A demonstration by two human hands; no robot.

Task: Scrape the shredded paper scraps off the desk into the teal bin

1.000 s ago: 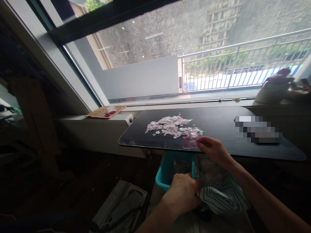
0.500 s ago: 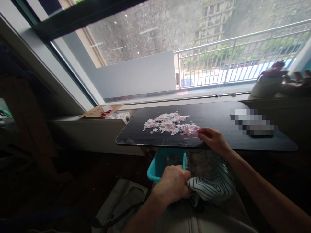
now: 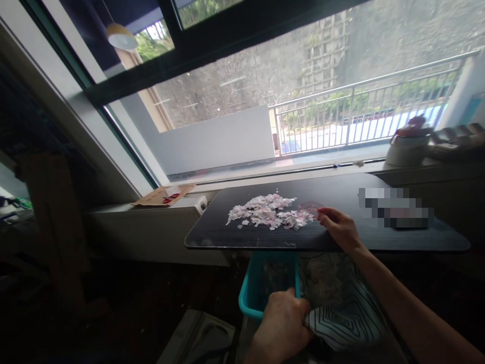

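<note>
A heap of small pale pink and white paper scraps lies on the dark tabletop. Pinched in the fingers of my right hand is a thin, see-through pink piece, its exact kind unclear. It reaches over the right end of the heap. Below the table edge, my left hand is closed at the near right corner of a teal bin. It also grasps the edge of a white cloth with black wavy lines. Blurry scraps lie inside the bin; my left fingertips are hidden.
Red-handled scissors rest on brown cardboard beside a white radiator. A pixelated object lies on the table's right side. A pale container stands on the sill below the window.
My view has tilted up, so everything sits lower. The pink piece has lifted from the front of the scraps to above their right end. My left hand keeps its grasp.
</note>
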